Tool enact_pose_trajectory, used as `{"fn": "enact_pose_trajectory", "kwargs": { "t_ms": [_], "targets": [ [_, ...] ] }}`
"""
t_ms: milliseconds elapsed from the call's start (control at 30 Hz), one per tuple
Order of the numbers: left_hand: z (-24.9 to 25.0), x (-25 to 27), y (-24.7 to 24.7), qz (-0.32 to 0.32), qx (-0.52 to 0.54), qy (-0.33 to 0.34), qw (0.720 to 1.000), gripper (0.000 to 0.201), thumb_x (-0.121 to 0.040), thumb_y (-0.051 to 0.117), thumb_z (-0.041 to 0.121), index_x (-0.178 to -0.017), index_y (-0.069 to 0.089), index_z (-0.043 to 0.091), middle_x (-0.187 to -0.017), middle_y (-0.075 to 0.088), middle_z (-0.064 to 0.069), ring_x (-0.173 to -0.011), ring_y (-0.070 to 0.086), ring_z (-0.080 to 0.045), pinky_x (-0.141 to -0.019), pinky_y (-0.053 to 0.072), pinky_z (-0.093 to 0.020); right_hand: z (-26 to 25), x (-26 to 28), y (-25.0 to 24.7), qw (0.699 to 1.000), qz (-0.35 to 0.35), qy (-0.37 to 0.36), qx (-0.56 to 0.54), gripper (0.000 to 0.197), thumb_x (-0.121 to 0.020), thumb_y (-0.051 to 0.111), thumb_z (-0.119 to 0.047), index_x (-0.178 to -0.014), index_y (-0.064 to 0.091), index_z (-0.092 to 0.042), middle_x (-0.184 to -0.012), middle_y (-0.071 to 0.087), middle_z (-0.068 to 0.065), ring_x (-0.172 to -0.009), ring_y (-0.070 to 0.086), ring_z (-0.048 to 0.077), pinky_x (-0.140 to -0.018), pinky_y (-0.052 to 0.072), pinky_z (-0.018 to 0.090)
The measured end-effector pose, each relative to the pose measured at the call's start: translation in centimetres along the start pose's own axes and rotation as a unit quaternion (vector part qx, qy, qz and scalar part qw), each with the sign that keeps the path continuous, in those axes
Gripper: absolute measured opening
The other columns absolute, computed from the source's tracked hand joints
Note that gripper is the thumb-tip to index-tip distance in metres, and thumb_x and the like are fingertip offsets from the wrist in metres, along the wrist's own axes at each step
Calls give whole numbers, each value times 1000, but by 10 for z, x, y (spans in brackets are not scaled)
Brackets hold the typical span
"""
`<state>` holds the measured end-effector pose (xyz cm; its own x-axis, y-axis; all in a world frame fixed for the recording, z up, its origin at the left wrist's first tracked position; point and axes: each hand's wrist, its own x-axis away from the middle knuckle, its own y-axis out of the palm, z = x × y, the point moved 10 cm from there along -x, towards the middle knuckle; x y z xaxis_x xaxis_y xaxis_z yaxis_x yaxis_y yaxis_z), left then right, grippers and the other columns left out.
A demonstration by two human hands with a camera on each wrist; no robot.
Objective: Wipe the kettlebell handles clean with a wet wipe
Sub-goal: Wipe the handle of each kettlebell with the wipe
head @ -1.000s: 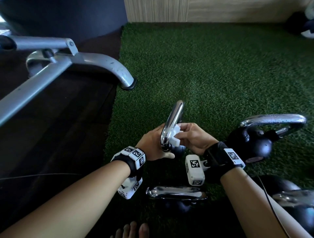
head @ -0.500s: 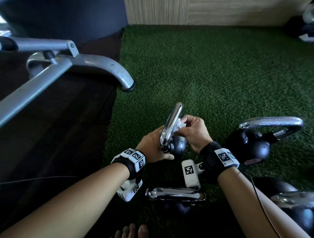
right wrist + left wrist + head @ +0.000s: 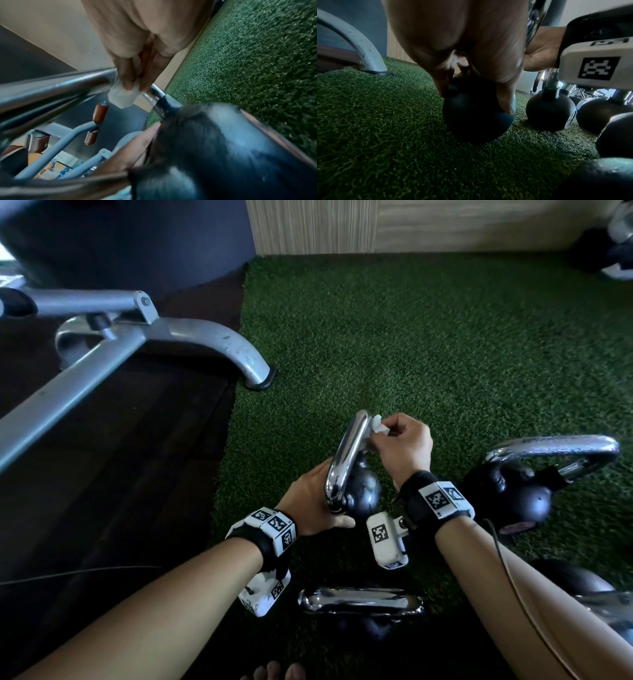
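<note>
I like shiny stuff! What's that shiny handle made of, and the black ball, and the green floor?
The handle looks like polished chromed metal: it mirrors light. The ball seems to be matte black, maybe cast iron or rubber-coated; it only shines dully. The floor looks like plastic artificial grass, with short green blades.

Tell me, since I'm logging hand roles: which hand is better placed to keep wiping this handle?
The right hand. It already pinches the wet wipe against the far end of the chrome handle, while the left hand grips the kettlebell low down, steadying it on the turf.
</note>
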<state>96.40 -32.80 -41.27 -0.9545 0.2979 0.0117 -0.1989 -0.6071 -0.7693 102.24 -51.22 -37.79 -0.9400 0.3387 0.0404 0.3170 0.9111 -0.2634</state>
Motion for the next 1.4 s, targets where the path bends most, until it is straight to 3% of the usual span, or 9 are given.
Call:
{"fn": "enact_pose_trajectory", "kwargs": {
  "t_ms": [133,300,467,700,800,867,1000,1167,1400],
  "targets": [
    [1,-1,1,10,-14,11,1000,105,-55,98,45,-146,49,27,-143,57,11,-124,62,-11,-105,52,-37,13,-2,9,999,-5,44,-3,26,-51,86,-35,-74,76,-28,-71,76,-4,-71,77,22,-67,65,45],
    [-1,2,0,26,-8,17,999,102,-53,99,45,-142,53,26,-138,61,9,-118,66,-13,-100,55,-38,3,1,4,998,30,45,40,11,-67,85,-19,-70,75,-18,-68,75,-1,-69,75,22,-64,65,41],
    [5,2,-3,16,-24,9,1000,98,-61,96,35,-146,50,22,-140,59,7,-121,61,-13,-95,39,-12,6,10,16,991,-7,63,114,15,-72,84,-19,-80,73,-11,-74,68,-1,-62,58,11,-48,43,18],
    [6,6,1,-127,13,-12,992,108,-65,91,9,-154,34,24,-145,44,14,-130,48,-3,-104,39,-13,15,15,2,992,-27,94,79,22,-69,88,-17,-85,73,-16,-87,77,3,-77,76,20,-70,66,39],
    [9,12,-10,-218,64,-54,972,105,-71,81,-7,-154,27,29,-137,54,10,-131,51,-10,-100,43,-17,-7,13,-24,997,35,2,69,20,-79,82,-17,-93,68,-18,-92,72,-3,-82,71,17,-73,62,29],
    [20,18,-15,-263,146,-50,952,113,-76,78,-9,-157,11,33,-143,54,8,-133,52,-10,-104,44,-19,-35,11,-29,988,48,-108,100,18,-83,78,-12,-97,68,-14,-90,68,-5,-76,63,15,-64,45,4],
    [43,12,-44,-131,71,-17,989,95,-77,88,36,-153,31,32,-136,62,11,-124,60,-5,-107,49,-32,-79,20,6,920,-46,-326,214,37,-83,71,4,-117,76,-10,-107,64,4,-86,59,12,-75,38,-5],
    [67,9,-61,-19,-31,32,999,60,-75,84,38,-128,57,30,-111,74,7,-103,69,-14,-86,54,-32,-89,26,29,860,-159,-381,300,46,-77,70,-2,-122,74,-10,-129,69,8,-116,66,26,-111,46,47],
    [53,-11,-74,-131,-132,13,982,91,-66,90,37,-142,41,53,-128,70,12,-116,66,-9,-97,56,-38,-89,25,3,867,-149,-320,351,35,-88,68,2,-120,74,-10,-116,74,7,-102,68,17,-87,43,14]
  ]
}}
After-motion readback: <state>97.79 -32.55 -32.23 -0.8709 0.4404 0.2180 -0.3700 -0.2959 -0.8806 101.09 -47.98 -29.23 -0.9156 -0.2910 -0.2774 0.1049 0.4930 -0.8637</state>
